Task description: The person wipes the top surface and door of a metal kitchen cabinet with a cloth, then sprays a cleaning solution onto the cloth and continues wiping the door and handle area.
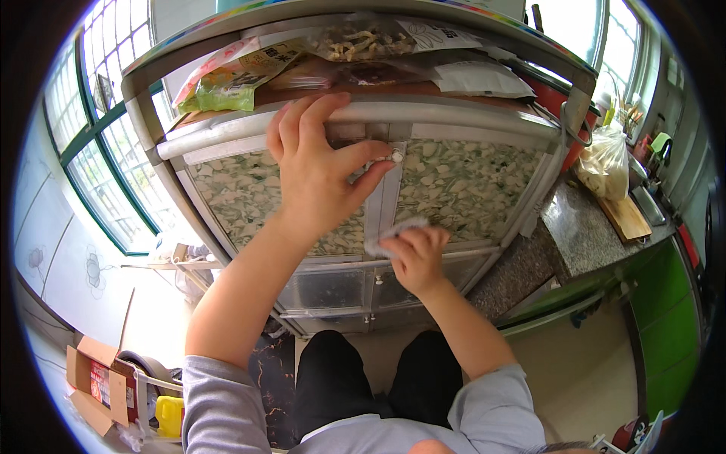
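A metal-framed cabinet stands before me, its upper doors fitted with green-and-white pebble-patterned panels. My left hand pinches with thumb and forefinger at the small white knobs near the top of the doors' meeting edge. Its other fingers reach up over the rounded metal rail above. Exactly how much of a knob is inside that pinch is partly hidden. Lower down, my right hand holds a pale cloth against the door frame; hand and cloth are blurred.
Food packets and a bag of dried food fill the shelf above the doors. Lower glass doors sit beneath. To the right, a stone counter bears a plastic bag and wooden board. An open carton stands lower left.
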`<state>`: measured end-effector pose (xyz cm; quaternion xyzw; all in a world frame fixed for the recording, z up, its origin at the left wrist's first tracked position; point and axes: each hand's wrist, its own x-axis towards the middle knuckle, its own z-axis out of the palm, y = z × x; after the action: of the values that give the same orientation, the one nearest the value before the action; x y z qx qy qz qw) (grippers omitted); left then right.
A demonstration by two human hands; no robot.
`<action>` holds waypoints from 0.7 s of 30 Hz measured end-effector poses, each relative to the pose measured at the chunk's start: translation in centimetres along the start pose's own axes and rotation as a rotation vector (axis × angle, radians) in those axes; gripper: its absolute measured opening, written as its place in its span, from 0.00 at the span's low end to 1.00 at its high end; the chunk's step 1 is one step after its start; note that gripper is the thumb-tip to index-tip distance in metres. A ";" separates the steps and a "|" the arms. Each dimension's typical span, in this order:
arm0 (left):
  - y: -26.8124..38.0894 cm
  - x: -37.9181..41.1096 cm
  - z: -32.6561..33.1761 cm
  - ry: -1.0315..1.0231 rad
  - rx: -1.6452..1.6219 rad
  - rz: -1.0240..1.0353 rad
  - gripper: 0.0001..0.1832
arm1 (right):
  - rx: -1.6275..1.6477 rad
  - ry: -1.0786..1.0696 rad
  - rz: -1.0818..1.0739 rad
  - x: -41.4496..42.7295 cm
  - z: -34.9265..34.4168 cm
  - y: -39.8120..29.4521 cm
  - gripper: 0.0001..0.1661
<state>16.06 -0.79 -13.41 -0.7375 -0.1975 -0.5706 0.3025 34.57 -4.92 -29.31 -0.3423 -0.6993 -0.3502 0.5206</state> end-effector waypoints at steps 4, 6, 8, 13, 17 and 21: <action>0.4 -0.1 0.3 0.025 0.016 -0.006 0.10 | -0.024 -0.185 -0.053 -1.5 -0.7 0.9 0.19; 0.4 -0.1 0.5 0.024 0.012 -0.006 0.09 | -0.028 -0.136 -0.036 -1.0 -0.1 1.9 0.19; 0.3 -0.1 0.5 0.025 0.018 -0.005 0.09 | -0.047 -0.055 0.047 -0.5 0.6 2.1 0.19; 0.0 -0.1 0.4 0.011 0.005 0.018 0.10 | 0.015 0.013 -0.035 -0.8 0.3 0.3 0.17; 0.1 0.0 0.4 -0.005 -0.033 0.010 0.10 | 0.032 -0.165 -0.122 -0.3 -0.6 1.5 0.20; 0.3 -0.2 0.4 0.000 -0.039 -0.007 0.10 | -0.041 -0.104 0.098 1.0 0.3 2.5 0.18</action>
<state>16.42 -0.73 -13.76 -0.7426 -0.1888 -0.5754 0.2859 36.35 -3.22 -28.11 -0.4047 -0.7005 -0.3202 0.4930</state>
